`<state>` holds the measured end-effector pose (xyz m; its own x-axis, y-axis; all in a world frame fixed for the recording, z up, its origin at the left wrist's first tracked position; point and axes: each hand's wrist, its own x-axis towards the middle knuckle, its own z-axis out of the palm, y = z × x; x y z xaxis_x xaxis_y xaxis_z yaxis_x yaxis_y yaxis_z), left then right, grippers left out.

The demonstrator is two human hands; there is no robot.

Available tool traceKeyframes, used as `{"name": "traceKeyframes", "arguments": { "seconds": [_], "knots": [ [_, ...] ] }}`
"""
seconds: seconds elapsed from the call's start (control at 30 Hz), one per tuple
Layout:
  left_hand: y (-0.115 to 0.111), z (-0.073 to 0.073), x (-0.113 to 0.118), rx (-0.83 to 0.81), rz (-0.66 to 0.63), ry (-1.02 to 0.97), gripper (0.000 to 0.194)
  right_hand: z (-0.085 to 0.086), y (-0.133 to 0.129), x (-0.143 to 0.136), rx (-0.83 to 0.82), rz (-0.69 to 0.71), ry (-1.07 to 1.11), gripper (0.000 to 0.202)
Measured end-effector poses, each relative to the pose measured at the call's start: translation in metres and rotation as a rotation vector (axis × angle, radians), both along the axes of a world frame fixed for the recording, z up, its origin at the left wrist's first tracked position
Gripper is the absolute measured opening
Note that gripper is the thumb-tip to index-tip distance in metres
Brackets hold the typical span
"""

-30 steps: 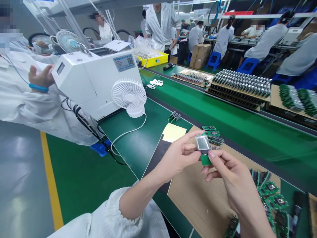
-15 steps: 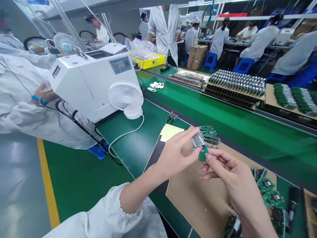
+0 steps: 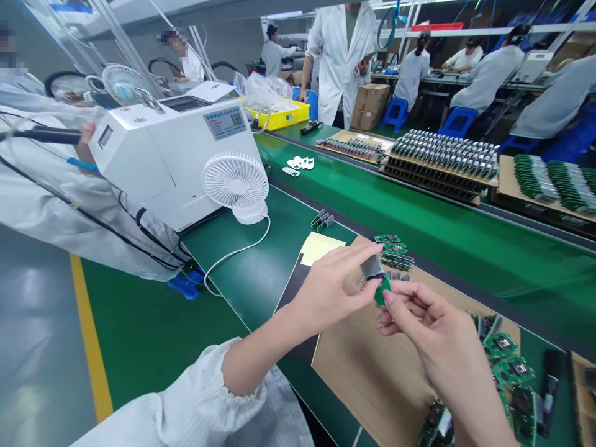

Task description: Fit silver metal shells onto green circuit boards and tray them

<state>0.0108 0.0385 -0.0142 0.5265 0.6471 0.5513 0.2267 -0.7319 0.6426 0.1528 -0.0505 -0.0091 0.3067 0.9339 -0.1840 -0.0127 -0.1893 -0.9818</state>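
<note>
Between my two hands is a small green circuit board [image 3: 382,292] with a grey display screen [image 3: 372,267] at its upper end. My left hand [image 3: 333,282] grips the screen end, its thumb low on the board and its fingers along the top. My right hand [image 3: 431,323] pinches the lower green end between thumb and fingertips. Below them lies a brown cardboard sheet [image 3: 367,379]. Past my fingers, several green boards [image 3: 395,248] lie at the sheet's far edge. More boards [image 3: 512,370] lie to the right, partly hidden by my right forearm.
A yellow paper note [image 3: 321,248] and a few upright boards [image 3: 322,219] are beyond my left hand. A white fan [image 3: 236,183] stands against a white machine [image 3: 177,155]. Across the green belt [image 3: 419,211] are stacked trays of boards [image 3: 442,155]. A black marker [image 3: 550,391] lies at right.
The board has tilted slightly in my hands, which stay nearly in place. The white pieces on the belt have shifted right. A standing person behind has moved right.
</note>
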Motion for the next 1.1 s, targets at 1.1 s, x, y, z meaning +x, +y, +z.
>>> {"name": "traceKeyframes", "arguments": {
  "seconds": [1.1],
  "knots": [
    [0.01, 0.01, -0.005, 0.117, -0.177, 0.134, 0.033, 0.01, -0.002, 0.008, 0.008, 0.044, 0.186, 0.023]
  ]
}}
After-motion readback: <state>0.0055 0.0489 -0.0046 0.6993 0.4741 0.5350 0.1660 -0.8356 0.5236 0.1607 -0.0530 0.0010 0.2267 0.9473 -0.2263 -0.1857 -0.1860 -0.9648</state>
